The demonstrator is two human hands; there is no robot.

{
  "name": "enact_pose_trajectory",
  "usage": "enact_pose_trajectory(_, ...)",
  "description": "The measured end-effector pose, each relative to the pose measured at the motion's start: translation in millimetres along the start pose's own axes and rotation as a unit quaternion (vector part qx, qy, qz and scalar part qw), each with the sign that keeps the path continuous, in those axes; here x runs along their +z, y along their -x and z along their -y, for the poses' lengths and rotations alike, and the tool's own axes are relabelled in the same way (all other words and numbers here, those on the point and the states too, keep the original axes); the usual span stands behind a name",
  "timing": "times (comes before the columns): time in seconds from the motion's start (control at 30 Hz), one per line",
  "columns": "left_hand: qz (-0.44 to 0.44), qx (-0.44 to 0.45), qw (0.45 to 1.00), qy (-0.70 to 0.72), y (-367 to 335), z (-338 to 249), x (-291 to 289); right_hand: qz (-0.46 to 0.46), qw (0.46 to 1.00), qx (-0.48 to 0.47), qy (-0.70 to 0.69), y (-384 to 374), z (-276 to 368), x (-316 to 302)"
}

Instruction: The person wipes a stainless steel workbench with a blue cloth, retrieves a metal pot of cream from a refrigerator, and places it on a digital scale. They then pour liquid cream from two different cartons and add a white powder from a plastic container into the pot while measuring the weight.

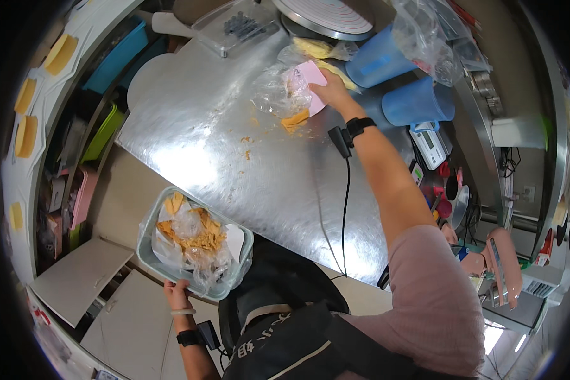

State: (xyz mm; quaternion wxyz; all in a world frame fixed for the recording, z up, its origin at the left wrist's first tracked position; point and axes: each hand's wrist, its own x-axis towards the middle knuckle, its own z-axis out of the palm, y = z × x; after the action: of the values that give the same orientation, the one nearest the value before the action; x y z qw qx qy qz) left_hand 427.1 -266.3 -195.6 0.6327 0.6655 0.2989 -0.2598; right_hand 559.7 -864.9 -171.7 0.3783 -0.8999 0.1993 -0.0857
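Observation:
My right hand (334,94) grips a flat pink scraper (311,77) on the metal table. Against the scraper lie crumpled clear plastic (267,94) and a piece of yellow-orange cake (294,121). Crumbs (247,154) are scattered on the metal nearer to me. Low on the left, my left hand (178,292) holds the near edge of a pale translucent bin (144,248), just off the table's edge. Cake scraps (204,235), crumpled plastic bags and a white piece (234,242) fill it. The left thumb and part of the fingers are hidden.
Two blue pitchers (404,106), a white scale (429,147) and a round turntable (329,16) stand along the table's far and right sides. A clear box (234,28) sits at the back. A black cable (346,215) hangs from my right wrist. Shelves with coloured bins (101,133) line the left.

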Motion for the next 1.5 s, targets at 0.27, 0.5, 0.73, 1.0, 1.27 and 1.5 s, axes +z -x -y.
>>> enact_pose_trajectory(0.27, 0.001, 0.015, 1.000, 0.026, -9.2, -10.4, 3.2, 0.093, 0.994, -0.058, 0.000, 37.1, 56.7, 51.4)
enact_pose_trajectory(0.5, 0.026, 0.013, 0.999, 0.040, -20.4, -18.2, -6.3, 0.090, 0.975, -0.200, 0.022, 187.4, 200.2, 163.1)
enact_pose_trajectory(0.73, 0.061, 0.013, 0.998, 0.022, -35.0, -12.7, -16.9, 0.089, 0.954, -0.262, 0.116, 254.6, 245.0, 234.0)
enact_pose_trajectory(1.0, 0.043, 0.019, 0.997, 0.067, -32.4, -15.5, -10.2, 0.209, 0.921, -0.264, 0.198, 268.0, 231.8, 279.7)
enact_pose_trajectory(1.27, 0.059, 0.013, 0.996, 0.062, -35.7, -0.8, -20.6, 0.266, 0.915, -0.180, 0.243, 242.8, 272.9, 150.0)
enact_pose_trajectory(1.5, 0.060, 0.025, 0.996, 0.056, -28.6, -16.7, -18.6, 0.189, 0.938, -0.233, 0.170, 254.7, 284.1, 250.1)
